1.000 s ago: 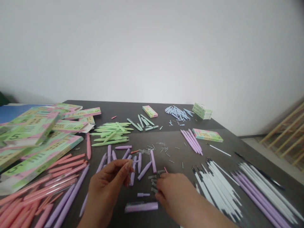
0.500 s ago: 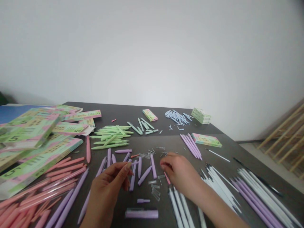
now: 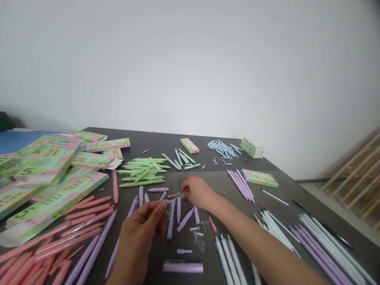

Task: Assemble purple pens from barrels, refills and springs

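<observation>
My left hand (image 3: pixel 139 233) is raised just above the dark table (image 3: pixel 213 174), fingers pinched on a small part I cannot make out. My right hand (image 3: pixel 197 192) reaches forward over the short purple pen pieces (image 3: pixel 181 211). Its fingertips close on the small clear and grey parts (image 3: pixel 179 194) scattered there. More small clear parts (image 3: pixel 198 237) lie nearer me, beside a purple cap (image 3: pixel 182 267) and a small purple piece (image 3: pixel 184 251).
Pink pen barrels (image 3: pixel 74 229) and stacked green-pink boxes (image 3: pixel 44 174) fill the left. Green barrels (image 3: pixel 142 172) and blue pieces (image 3: pixel 222 148) lie further back. White refills (image 3: pixel 273 233) and long purple barrels (image 3: pixel 323 245) lie on the right. A wooden rack (image 3: pixel 356 178) stands right of the table.
My right hand has moved from the near clear parts forward and left to the small parts by the purple pieces. My left hand has stayed pinched in place.
</observation>
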{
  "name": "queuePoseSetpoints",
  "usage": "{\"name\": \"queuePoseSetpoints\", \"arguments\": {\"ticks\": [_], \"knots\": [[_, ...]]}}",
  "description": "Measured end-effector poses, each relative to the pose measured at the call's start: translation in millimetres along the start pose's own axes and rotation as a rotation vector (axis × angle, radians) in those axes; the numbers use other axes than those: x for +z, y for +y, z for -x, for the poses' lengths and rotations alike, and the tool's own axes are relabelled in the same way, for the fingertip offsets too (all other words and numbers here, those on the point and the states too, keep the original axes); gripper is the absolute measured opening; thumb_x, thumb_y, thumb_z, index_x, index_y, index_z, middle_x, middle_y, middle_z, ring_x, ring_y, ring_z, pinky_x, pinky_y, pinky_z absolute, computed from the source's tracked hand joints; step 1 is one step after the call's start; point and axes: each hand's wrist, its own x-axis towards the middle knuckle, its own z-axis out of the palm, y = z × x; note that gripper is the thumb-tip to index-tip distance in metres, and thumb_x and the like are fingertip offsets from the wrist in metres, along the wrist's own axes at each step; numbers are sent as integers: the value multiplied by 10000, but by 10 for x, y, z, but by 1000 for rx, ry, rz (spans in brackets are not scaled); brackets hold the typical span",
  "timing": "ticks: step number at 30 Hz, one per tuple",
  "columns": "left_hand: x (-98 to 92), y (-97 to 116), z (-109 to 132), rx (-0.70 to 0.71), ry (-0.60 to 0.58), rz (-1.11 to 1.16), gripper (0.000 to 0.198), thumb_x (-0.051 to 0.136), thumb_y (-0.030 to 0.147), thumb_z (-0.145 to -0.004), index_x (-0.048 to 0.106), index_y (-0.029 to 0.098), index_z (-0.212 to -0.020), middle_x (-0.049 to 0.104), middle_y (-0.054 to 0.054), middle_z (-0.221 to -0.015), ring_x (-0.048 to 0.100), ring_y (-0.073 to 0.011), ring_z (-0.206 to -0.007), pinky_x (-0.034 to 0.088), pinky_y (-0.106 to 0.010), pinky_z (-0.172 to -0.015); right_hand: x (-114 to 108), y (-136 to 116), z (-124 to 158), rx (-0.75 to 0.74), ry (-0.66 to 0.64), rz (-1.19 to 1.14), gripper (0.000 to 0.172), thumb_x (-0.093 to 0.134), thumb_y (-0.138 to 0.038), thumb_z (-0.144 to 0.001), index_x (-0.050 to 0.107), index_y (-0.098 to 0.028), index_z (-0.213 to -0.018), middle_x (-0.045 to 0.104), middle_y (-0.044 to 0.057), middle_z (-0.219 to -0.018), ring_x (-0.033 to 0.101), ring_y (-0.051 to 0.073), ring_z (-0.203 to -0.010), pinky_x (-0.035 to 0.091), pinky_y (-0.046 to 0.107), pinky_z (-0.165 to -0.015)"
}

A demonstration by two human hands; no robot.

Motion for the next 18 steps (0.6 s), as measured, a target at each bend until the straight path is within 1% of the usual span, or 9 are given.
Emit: {"name": "queuePoseSetpoints", "arguments": {"ticks": [6,9,13,18], "knots": [[20,27,28,5,-1,18,212,687,360,-667,646,152,-673,574,41,-529,440,-74,-427,333,-202,-429,53,-57,23,-33,-28,19,237,578,-96,-679,692,-194,-862,658,69,-902,590,174,-825,383,237,-670],[12,17,24,1,7,14,220,688,365,-663,646,149,-673,563,46,-504,438,-73,-413,328,-200,-423,71,-93,30,-33,-20,28,224,565,-100,-689,682,-174,-865,651,84,-905,583,183,-847,388,247,-691],[3,-6,3,-9,11,25,230,697,368,-648,650,147,-689,581,43,-531,448,-71,-413,329,-199,-419,93,-115,25,-35,-12,23,200,560,-124,-710,674,-164,-869,649,90,-898,586,184,-851,397,250,-707],[18,4,-2,-25,25,39,230,707,365,-626,651,151,-689,595,39,-553,451,-76,-417,330,-207,-416,113,-127,-6,-26,-2,-27,112,581,-154,-714,679,-157,-768,660,100,-867,597,198,-850,404,269,-726]]}}
